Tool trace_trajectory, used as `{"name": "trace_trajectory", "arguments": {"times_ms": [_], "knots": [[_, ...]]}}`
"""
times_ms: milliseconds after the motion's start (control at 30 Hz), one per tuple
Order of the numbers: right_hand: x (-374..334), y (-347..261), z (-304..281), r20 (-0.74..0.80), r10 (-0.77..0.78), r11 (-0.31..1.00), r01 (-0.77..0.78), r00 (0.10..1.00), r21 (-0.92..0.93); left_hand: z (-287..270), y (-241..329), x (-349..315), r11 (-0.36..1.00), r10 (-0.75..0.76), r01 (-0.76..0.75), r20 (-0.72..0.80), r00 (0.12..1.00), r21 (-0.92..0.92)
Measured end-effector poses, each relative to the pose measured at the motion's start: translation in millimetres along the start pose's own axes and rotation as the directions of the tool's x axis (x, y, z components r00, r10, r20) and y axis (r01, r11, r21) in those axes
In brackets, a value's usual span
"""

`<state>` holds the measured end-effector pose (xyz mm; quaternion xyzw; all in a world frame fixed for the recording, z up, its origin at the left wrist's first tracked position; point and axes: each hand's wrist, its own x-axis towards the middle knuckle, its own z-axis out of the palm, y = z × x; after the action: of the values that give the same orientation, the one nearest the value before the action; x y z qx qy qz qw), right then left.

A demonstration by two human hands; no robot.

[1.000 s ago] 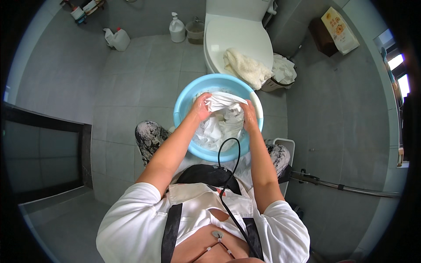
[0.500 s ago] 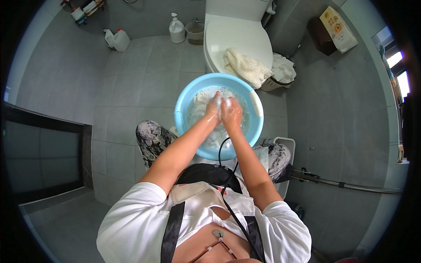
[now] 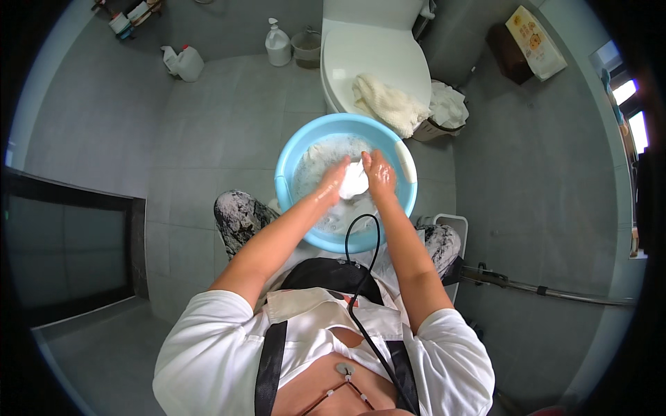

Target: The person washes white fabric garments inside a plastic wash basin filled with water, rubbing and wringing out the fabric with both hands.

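Between both hands (image 3: 333, 183) (image 3: 380, 177), white cloth (image 3: 354, 182).

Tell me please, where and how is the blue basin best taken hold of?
The blue basin is probably best gripped by its rim, from its left and right sides together: it is round and holds sudsy water, so opposite grips should keep it level.

I'm in a bathroom — a white toilet (image 3: 374, 52) stands ahead of me, a bin (image 3: 429, 131) beside it, a pump bottle (image 3: 278, 48) near the wall, and grey floor tiles (image 3: 243, 111) around my sudsy blue basin (image 3: 285, 163).
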<state>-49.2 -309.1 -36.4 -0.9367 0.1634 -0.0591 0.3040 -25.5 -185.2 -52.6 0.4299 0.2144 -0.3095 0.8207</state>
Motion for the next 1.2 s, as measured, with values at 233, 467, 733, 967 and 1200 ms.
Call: {"name": "trace_trajectory", "arguments": {"times_ms": [233,467,733,967,1200], "knots": [[13.9,38.7,-3.8,-0.151,-0.133,0.891,0.184,0.980,0.414,-41.0,35.4,22.0,0.913,0.382,-0.352,-0.124,0.916,0.208],[-5.7,23.2,15.6,0.310,-0.171,0.962,0.227,0.935,-0.153,-43.0,-11.9,31.5,0.068,0.433,-0.387,0.323,0.842,0.919],[3.3,59.3,62.1,0.460,0.035,0.918,0.154,0.887,-0.366,-61.2,-14.6,48.1,-0.092,0.325,-0.312,0.324,0.888,0.946],[16.5,49.6,18.9,0.186,-0.102,0.835,-0.017,0.977,0.549,-51.7,17.8,32.5,0.836,0.224,-0.227,0.067,0.972,0.500],[-40.8,-38.0,-15.2,0.046,-0.231,0.721,0.139,0.972,0.679,-8.2,8.9,13.5,0.994,0.109,-0.105,0.145,0.983,-0.036]]}}
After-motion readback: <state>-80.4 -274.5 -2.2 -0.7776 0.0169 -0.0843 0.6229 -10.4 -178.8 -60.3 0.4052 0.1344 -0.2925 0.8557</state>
